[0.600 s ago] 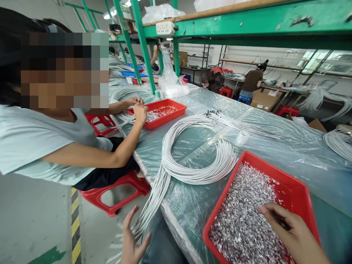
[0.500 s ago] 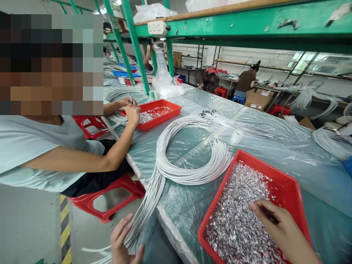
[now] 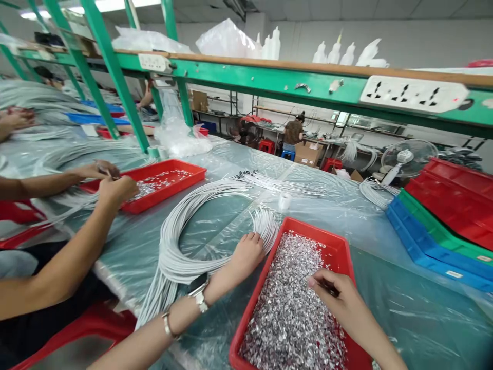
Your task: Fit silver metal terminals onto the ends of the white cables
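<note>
Though near both hands (image 3: 248, 253) (image 3: 334, 289), cables (image 3: 173, 257) nearer the left.

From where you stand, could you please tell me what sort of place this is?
Probably a factory workshop: white cables lie coiled on the table, the nearest red tray holds small shiny pieces, and the green shelf frame carries power sockets.

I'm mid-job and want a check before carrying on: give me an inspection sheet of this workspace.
Surface: table under clear plastic sheet.
Things in use: red tray of silvery pieces; coil of white cables beside it.
Clutter: white roll behind the tray; stacked trays to the right.
Hands: left hand at the coil's ends, right hand over the pieces; grip unclear.
Cables: coil's tail runs toward the table edge; white bundle behind.
Surroundings: co-worker's hands by another red tray.
</note>
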